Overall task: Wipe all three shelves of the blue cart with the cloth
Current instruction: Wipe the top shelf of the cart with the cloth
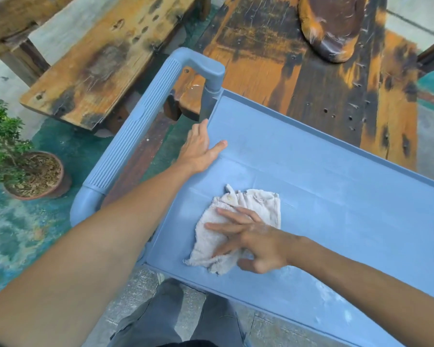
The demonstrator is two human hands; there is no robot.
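Note:
The blue cart's top shelf (336,186) fills the middle and right of the head view, dusty with pale smears. A crumpled white cloth (256,204) lies flat on it near the left end. My right hand (256,239) presses on the cloth with fingers spread flat, thumb tucked beside it. My left hand (198,149) rests on the shelf's left rim, fingers over the edge, thumb lying on the shelf surface. The cart's ribbed blue handle (140,123) runs along the left end. The lower shelves are hidden under the top one.
A weathered wooden table (323,71) stands right behind the cart, with a brown rounded object (336,28) on it. A wooden bench (105,61) sits at the upper left. A potted plant (33,174) stands on the floor left of the handle.

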